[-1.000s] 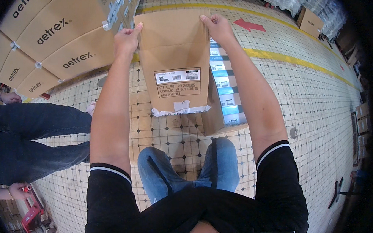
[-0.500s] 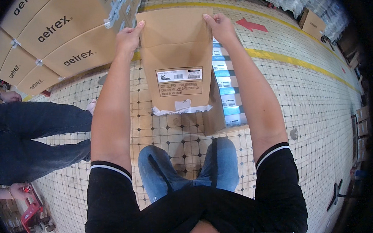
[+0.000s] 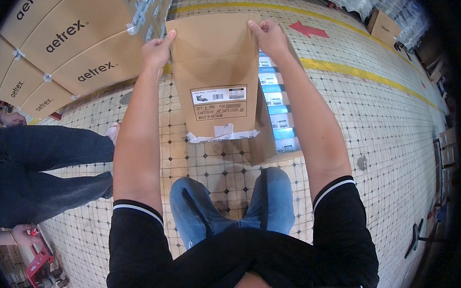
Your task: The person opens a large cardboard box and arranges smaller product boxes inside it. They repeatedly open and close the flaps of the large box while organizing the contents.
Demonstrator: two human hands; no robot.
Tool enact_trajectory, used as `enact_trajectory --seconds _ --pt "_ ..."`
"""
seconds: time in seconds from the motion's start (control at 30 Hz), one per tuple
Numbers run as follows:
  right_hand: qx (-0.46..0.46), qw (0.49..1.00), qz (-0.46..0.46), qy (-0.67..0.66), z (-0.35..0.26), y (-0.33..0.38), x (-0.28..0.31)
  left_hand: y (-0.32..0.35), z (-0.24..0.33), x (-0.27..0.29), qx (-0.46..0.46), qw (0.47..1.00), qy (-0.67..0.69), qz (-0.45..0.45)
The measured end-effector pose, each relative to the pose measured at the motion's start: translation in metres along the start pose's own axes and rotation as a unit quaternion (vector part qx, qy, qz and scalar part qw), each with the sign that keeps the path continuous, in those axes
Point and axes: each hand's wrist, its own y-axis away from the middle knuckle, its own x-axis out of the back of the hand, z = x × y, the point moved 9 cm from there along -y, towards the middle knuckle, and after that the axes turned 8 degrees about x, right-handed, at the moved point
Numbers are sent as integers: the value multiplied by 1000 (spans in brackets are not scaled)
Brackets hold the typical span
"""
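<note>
The left hand (image 3: 158,51) and right hand (image 3: 270,38) pinch the upper corners of the cardboard carton (image 3: 215,67), left of the open box (image 3: 266,139). It looks light, fairly stiff yet bendable; corner grips should suit it.

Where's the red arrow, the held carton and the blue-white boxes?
Red arrow (image 3: 309,30): head view, its middle.
Held carton (image 3: 211,41): head view, upper front.
Blue-white boxes (image 3: 277,101): head view, middle of the row.

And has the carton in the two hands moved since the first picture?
No, not clearly: the carton is left of the red floor arrow, with about the same gap as then.
</note>
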Motion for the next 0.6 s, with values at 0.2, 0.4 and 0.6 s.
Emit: enact_trajectory --seconds 0.2,0.4,0.6 --pt "61 998 -32 -13 2 59 6 53 -44 5 4 999 -17 -33" --pt "-54 955 -278 -90 84 246 17 231 -236 27 154 975 84 -135" --pt "-2 989 -122 90 95 259 3 236 -258 27 114 988 62 -83"
